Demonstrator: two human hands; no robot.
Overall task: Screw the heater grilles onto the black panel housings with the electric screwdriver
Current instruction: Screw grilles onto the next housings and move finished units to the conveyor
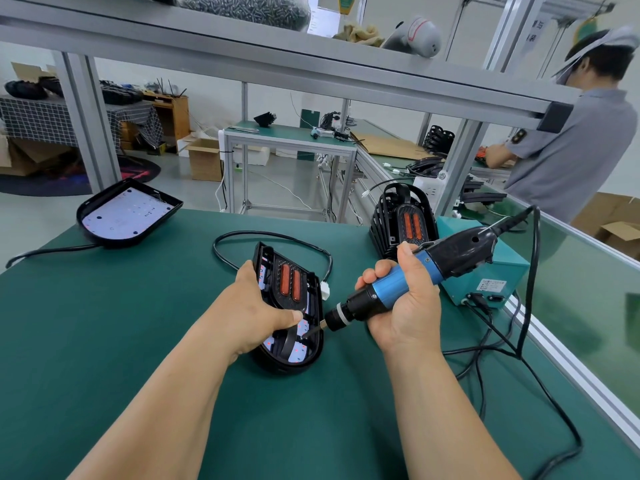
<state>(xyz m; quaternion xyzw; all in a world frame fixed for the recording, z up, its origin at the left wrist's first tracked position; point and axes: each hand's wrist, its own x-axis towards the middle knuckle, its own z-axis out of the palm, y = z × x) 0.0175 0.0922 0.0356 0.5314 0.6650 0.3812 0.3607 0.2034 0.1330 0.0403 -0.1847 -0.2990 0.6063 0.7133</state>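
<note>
A black panel housing lies on the green table in the middle, with a black heater grille holding two orange elements set inside it. My left hand grips the housing from its left side, thumb across the inside. My right hand holds the blue and black electric screwdriver. Its bit points down-left into the housing near the lower end of the grille.
A second housing with a white inner board lies at the far left. A stack of grilles stands behind the screwdriver beside a teal power box. Cables trail over the right side. Another person works at the far right bench.
</note>
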